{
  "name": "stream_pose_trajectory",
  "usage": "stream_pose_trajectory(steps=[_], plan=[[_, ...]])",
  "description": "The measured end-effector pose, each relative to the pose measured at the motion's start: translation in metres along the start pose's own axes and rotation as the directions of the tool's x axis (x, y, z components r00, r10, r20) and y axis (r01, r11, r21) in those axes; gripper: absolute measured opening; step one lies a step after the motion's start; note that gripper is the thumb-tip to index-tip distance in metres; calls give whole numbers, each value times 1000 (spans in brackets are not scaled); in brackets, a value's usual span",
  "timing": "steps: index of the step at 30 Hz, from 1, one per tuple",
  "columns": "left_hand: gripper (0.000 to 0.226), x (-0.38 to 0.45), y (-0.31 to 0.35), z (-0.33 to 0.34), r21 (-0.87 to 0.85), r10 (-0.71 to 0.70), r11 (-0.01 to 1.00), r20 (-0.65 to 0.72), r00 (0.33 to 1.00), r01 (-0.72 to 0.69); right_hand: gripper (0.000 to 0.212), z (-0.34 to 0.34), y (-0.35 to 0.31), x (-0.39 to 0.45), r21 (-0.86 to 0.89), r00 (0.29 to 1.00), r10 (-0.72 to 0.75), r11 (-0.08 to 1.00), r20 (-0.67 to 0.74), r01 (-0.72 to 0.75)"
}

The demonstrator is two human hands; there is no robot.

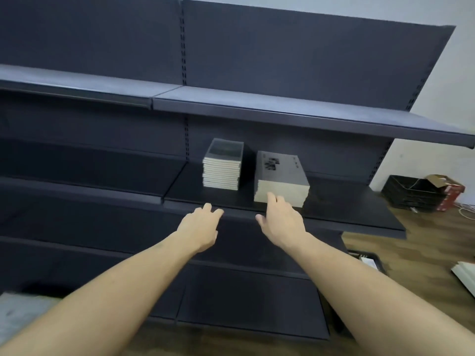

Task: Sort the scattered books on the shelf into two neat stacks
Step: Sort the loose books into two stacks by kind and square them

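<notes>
Two stacks of books stand side by side on the dark middle shelf (347, 201). The left stack (222, 170) is tall, made of several thin pale-edged books with a dark cover on top. The right stack (281, 177) is wider, grey-covered, its pale page edges facing me. My left hand (201, 228) hovers at the shelf's front edge, below the left stack, fingers apart and holding nothing. My right hand (281, 222) reaches toward the front of the right stack, fingertips at its lower page edges, fingers spread.
A dark upper shelf (282, 109) overhangs the stacks. Lower shelves (244, 299) run beneath my arms. On the wooden floor at right are a black crate (411, 194), a red cardboard box (449, 188) and pale books (465, 276).
</notes>
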State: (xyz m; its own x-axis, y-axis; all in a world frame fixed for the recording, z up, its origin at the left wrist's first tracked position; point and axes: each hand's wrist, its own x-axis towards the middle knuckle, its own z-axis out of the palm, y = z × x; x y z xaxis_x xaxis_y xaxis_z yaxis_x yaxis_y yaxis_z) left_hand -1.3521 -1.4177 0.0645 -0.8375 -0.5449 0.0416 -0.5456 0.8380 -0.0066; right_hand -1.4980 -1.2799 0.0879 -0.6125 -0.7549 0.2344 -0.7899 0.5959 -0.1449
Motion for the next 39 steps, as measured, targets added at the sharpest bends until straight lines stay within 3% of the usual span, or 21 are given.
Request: stream_pose_trajectory(steps=[8,23,28,31,36,39], plan=[[63,-24,-37,-28,68,19,998,-119,993,-11,69,2,-55,-6,-50,1000,-16,999,-26,14],[77,112,-75,26,109,-122,984,-166,978,141,88,82,-49,131,42,999,-48,998,0,48],[86,186,-98,43,5,-132,991,-168,977,135,95,116,-47,192,33,999,-36,999,3,36],[95,229,-106,55,-164,-183,973,-120,976,162,102,132,-43,233,82,999,39,996,-7,-38],[106,278,-115,84,-501,-198,861,-169,966,88,102,159,-45,262,234,985,174,958,-13,-167],[97,289,-110,91,-642,-217,767,-245,945,10,95,171,-47,268,330,978,197,930,-74,-163]])
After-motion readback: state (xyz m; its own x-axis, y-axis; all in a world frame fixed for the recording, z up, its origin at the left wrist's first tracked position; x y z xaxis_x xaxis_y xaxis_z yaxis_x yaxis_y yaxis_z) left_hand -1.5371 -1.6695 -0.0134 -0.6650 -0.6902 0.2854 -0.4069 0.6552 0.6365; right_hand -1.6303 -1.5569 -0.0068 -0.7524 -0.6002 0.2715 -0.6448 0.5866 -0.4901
